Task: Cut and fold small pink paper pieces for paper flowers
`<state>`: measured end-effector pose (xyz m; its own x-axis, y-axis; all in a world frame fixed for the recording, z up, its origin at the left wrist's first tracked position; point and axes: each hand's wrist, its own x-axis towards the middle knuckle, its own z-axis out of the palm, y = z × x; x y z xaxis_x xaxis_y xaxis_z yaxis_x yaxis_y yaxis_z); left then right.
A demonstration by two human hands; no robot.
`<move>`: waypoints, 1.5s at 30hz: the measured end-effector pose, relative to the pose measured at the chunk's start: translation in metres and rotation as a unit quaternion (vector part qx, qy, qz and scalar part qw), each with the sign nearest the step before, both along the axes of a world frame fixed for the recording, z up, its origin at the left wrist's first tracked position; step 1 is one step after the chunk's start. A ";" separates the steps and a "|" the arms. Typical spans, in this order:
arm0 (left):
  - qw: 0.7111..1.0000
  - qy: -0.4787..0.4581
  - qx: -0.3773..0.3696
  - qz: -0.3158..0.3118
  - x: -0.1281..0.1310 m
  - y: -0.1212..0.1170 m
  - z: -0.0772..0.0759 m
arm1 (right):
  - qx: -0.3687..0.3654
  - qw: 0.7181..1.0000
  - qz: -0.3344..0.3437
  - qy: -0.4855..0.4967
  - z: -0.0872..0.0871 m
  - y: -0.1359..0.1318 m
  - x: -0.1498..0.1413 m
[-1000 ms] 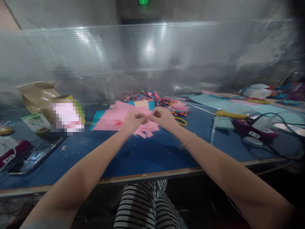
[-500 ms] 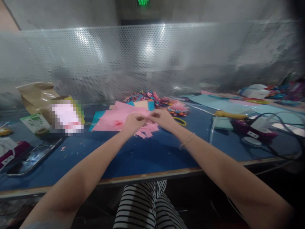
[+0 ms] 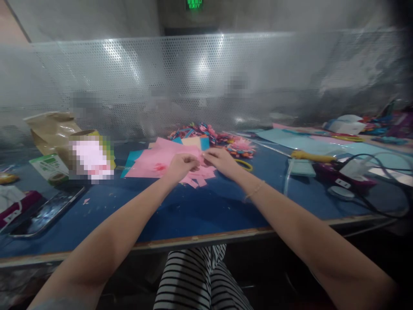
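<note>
My left hand (image 3: pixel 182 167) is closed in a pinch above the pink paper sheets (image 3: pixel 146 162). Just to its right, my right hand (image 3: pixel 222 162) also has its fingertips pressed together. Whatever sits between the fingers is small and blends into the pink behind it. Several cut pink paper strips (image 3: pixel 197 180) lie below the hands. Blue sheets (image 3: pixel 134 157) and a cream sheet (image 3: pixel 191 141) stick out from under the pink ones. A yellow-handled tool, perhaps scissors (image 3: pixel 244 164), lies partly hidden behind my right wrist.
Behind the sheets are fringed multicoloured paper pieces (image 3: pixel 238 146). A phone (image 3: pixel 48 213), a small green-white box (image 3: pixel 48 168) and a brown paper bag (image 3: pixel 53 133) are at left. At right lie a glue gun with yellow parts (image 3: pixel 311 156), cables and a purple power strip (image 3: pixel 348 183).
My hands have drawn slightly apart, from fingertips nearly touching to a small gap between them. The objects on the table stay where they were.
</note>
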<state>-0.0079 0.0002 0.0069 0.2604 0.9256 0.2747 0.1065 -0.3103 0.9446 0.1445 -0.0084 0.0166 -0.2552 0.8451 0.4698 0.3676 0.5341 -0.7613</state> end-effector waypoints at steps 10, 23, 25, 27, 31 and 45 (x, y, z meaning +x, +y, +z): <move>0.997 -0.068 -0.003 -0.021 0.002 0.000 0.000 | -0.024 0.999 0.002 0.029 0.002 -0.003 -0.001; 0.971 -0.204 -0.118 -0.030 0.004 -0.006 0.004 | 0.041 0.998 0.002 0.055 -0.004 0.003 -0.001; 0.963 -0.183 -0.194 -0.040 0.003 -0.007 0.007 | 0.092 0.995 -0.008 0.024 -0.004 0.003 0.001; 0.954 -0.164 -0.243 -0.058 0.002 -0.007 0.009 | 0.156 0.987 -0.014 -0.020 -0.004 0.003 0.004; 0.951 -0.189 -0.235 -0.074 0.002 -0.006 0.008 | 0.246 0.967 -0.009 -0.063 -0.004 0.005 0.008; 0.965 -0.219 -0.117 -0.086 0.000 -0.002 0.006 | 0.059 0.991 0.051 0.113 -0.006 0.002 0.002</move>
<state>-0.0076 -0.0022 0.0126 0.3227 0.9288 0.1821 -0.3536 -0.0601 0.9335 0.1461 -0.0066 0.0110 -0.2144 0.7564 0.6180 0.1344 0.6495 -0.7484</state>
